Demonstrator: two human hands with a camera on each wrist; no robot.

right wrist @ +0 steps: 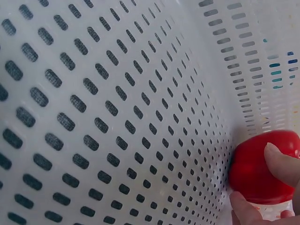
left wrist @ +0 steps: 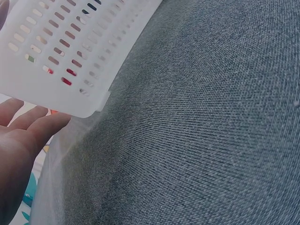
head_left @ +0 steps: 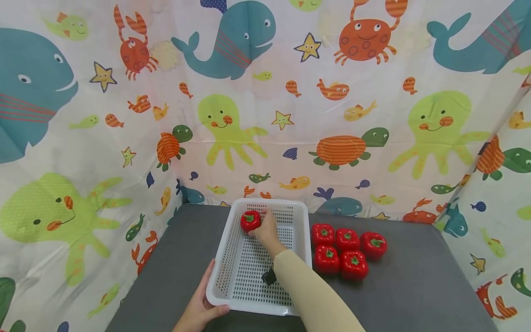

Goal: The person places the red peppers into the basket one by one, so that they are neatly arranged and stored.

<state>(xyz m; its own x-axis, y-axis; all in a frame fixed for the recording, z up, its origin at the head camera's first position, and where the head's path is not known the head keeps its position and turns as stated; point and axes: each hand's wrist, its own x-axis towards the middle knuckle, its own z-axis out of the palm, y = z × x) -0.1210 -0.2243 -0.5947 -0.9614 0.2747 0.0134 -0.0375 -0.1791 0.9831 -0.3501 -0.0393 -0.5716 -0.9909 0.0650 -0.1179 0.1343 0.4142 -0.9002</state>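
A red bell pepper point(head_left: 250, 221) with a green stem sits in the far left corner of a white perforated plastic basket point(head_left: 236, 276). My right hand point(head_left: 266, 231) reaches into the basket and grips that pepper from its right side. In the right wrist view, thumb and fingers lie around the red pepper point(right wrist: 258, 168), which is low against the basket's floor and wall. My left hand point(head_left: 201, 306) rests at the basket's near left corner, thumb by the front rim and fingers along the outer side. The left wrist view shows its fingers point(left wrist: 49, 125) straight against the basket wall point(left wrist: 56, 89).
Several red bell peppers point(head_left: 352, 265) stand grouped on the dark grey table point(head_left: 419, 276), just right of the basket. A patterned sea-animal curtain point(head_left: 290, 115) hangs behind the table and along both sides. A small black object point(head_left: 269, 277) shows by the right sleeve.
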